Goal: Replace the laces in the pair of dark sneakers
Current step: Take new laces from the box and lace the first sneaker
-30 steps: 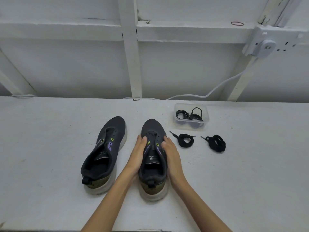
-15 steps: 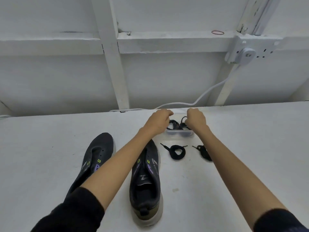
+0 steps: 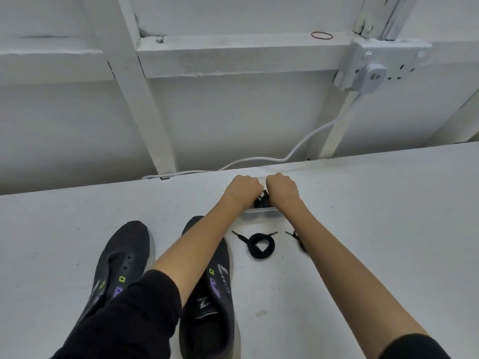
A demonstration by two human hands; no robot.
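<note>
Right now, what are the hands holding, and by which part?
The left hand and right hand both appear to grip the black lace bundle over the clear container. Curled fingers hide exactly where.

A bare workshop-like corner — white-painted bench top point(image 3: 375, 208), timber-framed wall point(image 3: 233, 112), surface-mounted socket point(image 3: 383, 66) with a white cable point(image 3: 264, 158)

Dark sneakers point(image 3: 124, 257) (green, purple accents), black laces point(image 3: 260, 246), white table point(image 3: 388, 229)

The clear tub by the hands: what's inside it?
Black laces show in the gap between the left hand and the right hand. The hands cover most of the clear tub, so how many laces it holds cannot be seen.
</note>
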